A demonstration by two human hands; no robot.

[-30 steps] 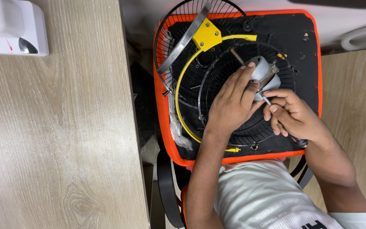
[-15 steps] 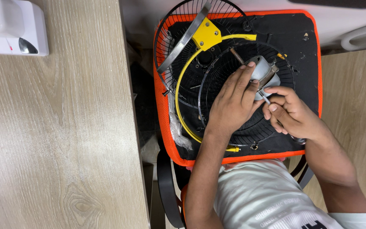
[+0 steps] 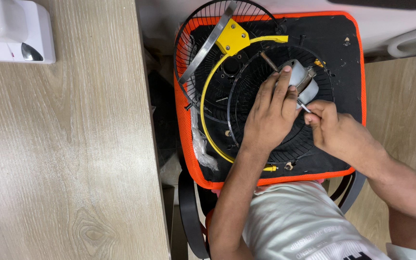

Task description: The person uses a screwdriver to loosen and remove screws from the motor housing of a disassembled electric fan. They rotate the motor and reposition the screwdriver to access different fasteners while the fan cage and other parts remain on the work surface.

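Closest to us, our left hand (image 3: 271, 115) lies flat on the black fan grille (image 3: 266, 62), fingers pressing the grey motor (image 3: 300, 79) at its upper right. Just beside it, our right hand (image 3: 335, 130) is clenched around a thin metal tool (image 3: 303, 106), tip touching the motor's lower edge. Beyond, a yellow bracket (image 3: 232, 37) sits on the orange-edged black cushion (image 3: 335, 38).

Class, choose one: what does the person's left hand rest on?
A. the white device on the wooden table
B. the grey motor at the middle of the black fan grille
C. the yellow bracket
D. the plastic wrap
B: the left hand lies over the black fan grille, its fingertips on the grey motor.
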